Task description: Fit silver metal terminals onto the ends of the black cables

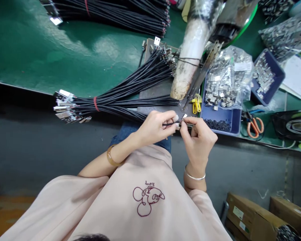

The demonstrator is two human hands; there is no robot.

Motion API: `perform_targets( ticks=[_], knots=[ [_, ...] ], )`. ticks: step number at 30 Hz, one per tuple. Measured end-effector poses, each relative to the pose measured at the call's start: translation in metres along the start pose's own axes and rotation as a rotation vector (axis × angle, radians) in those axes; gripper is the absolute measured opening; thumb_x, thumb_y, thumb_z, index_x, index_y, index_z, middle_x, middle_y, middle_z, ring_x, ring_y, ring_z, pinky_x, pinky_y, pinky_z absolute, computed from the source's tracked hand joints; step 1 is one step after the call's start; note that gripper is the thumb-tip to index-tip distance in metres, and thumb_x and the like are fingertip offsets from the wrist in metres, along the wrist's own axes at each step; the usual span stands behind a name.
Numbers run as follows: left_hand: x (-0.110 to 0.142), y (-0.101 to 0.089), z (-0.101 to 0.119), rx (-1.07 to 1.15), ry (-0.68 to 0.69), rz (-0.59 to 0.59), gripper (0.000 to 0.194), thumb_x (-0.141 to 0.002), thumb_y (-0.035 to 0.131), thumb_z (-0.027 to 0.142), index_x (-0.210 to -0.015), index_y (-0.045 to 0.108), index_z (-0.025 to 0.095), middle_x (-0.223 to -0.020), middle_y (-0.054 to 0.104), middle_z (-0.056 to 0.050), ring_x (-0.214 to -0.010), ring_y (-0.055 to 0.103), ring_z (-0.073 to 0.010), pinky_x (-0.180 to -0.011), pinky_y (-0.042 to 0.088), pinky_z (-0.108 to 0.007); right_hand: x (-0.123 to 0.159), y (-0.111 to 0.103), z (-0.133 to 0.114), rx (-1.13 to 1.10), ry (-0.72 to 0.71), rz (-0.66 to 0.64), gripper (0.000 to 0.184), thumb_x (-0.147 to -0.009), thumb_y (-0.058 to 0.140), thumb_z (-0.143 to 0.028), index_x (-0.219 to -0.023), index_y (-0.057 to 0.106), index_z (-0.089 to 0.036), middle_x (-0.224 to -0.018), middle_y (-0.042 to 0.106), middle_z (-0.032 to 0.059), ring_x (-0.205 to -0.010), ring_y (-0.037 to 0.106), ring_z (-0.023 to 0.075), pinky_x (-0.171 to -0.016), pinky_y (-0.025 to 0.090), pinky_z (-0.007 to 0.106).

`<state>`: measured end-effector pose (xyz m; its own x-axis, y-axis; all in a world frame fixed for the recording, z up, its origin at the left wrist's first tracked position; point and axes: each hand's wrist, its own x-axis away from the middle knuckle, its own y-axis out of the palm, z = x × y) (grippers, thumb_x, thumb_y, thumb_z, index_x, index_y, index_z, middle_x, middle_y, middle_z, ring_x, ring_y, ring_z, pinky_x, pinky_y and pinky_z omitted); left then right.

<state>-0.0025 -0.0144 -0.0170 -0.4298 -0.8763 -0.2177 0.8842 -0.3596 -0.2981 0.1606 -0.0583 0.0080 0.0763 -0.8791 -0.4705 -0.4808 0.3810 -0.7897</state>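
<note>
My left hand [157, 126] pinches a thin black cable [168, 124] close to its end, at the front edge of the bench. Facing it, my right hand [197, 134] is closed at the cable's tip on a small metal connector shell [185, 116], which shows only partly between the fingers. Just beyond my left hand lies a bundle of black cables [115, 101], tied with a red band and ending in metal plugs on the left. Further cables with metal connectors on their ends fan out towards the back.
Beyond my hands a white exhaust tube [188, 60] and a metal bar [203, 75] hang low. On the right are a blue tray [235, 122] with a bag of connectors, orange-handled pliers [255, 127], a yellow clip [196, 103] and a second blue bin [278, 75]. Another cable bundle [115, 15] lies at the back.
</note>
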Motion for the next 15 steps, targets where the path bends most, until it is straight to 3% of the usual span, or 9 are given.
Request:
perform_targets(
  ticks=[6,10,12,15],
  knots=[
    [0.001,-0.002,-0.001,0.001,0.012,-0.036,0.012,-0.087,0.062,0.017,-0.077,0.055,0.017,-0.058,0.045,0.008,-0.053,0.034,-0.0069,-0.054,0.030,-0.021,0.002,0.004,0.001,-0.041,0.031,0.025,0.009,-0.094,0.061,-0.026,-0.095,0.070,-0.021,-0.073,0.068,-0.0017,-0.060,0.061,0.0088,-0.059,0.045,0.022],
    [0.003,-0.001,-0.002,-0.016,0.016,-0.043,0.010,-0.091,0.063,0.025,-0.085,0.063,0.017,-0.064,0.059,0.004,-0.056,0.047,-0.0088,-0.059,0.038,-0.021,0.003,0.003,0.000,-0.115,0.040,0.052,0.008,-0.093,0.065,-0.026,-0.093,0.073,-0.024,-0.075,0.070,-0.0021,-0.056,0.059,0.0081,-0.056,0.045,0.023],
    [0.004,-0.001,0.001,-0.039,0.051,-0.026,0.012,-0.093,0.061,0.027,-0.087,0.067,0.017,-0.072,0.068,0.000,-0.061,0.056,-0.0107,-0.063,0.042,-0.023,0.003,0.000,-0.001,-0.187,0.082,0.175,0.009,-0.092,0.066,-0.025,-0.095,0.074,-0.026,-0.072,0.068,-0.0033,-0.051,0.054,0.0066,-0.049,0.041,0.023],
    [0.005,-0.004,0.009,-0.046,0.095,-0.003,0.013,-0.092,0.062,0.024,-0.084,0.071,0.018,-0.079,0.073,-0.004,-0.069,0.062,-0.0133,-0.069,0.046,-0.025,0.000,-0.008,-0.004,-0.418,0.134,0.469,0.014,-0.092,0.065,-0.024,-0.103,0.073,-0.028,-0.080,0.065,-0.0033,-0.048,0.054,0.0046,-0.041,0.034,0.023]
  ],
)
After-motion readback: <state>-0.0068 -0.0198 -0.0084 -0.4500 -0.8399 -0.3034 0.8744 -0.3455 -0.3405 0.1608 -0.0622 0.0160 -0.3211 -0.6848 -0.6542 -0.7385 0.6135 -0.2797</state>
